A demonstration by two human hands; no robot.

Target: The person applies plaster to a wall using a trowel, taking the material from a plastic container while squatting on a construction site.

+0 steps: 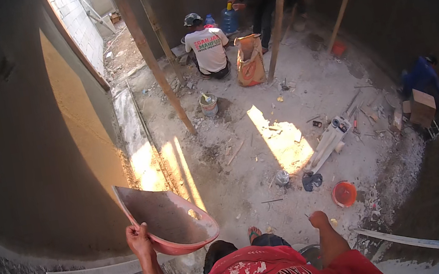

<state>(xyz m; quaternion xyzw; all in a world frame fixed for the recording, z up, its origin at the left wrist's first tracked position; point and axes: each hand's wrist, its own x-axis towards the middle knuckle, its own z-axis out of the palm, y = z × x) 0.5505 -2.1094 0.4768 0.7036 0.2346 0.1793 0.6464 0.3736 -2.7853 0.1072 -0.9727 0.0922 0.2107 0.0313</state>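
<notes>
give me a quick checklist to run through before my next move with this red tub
1. Left hand on the tub: ok, gripping its left edge.
2. Right hand on the tub: not ok, apart from it, nearer the orange bucket.
3. Right hand free: cannot tell, its fingers are curled.
4. Worker in white shirt away from the tub: ok, seated well beyond it.
5. Floor free of obstacles: not ok, debris and a leaning pole show.

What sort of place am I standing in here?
Most likely a building site: wooden poles stand about, an open brown sack sits on the dusty, debris-strewn floor, and your left hand holds a grimy red pan.
</notes>
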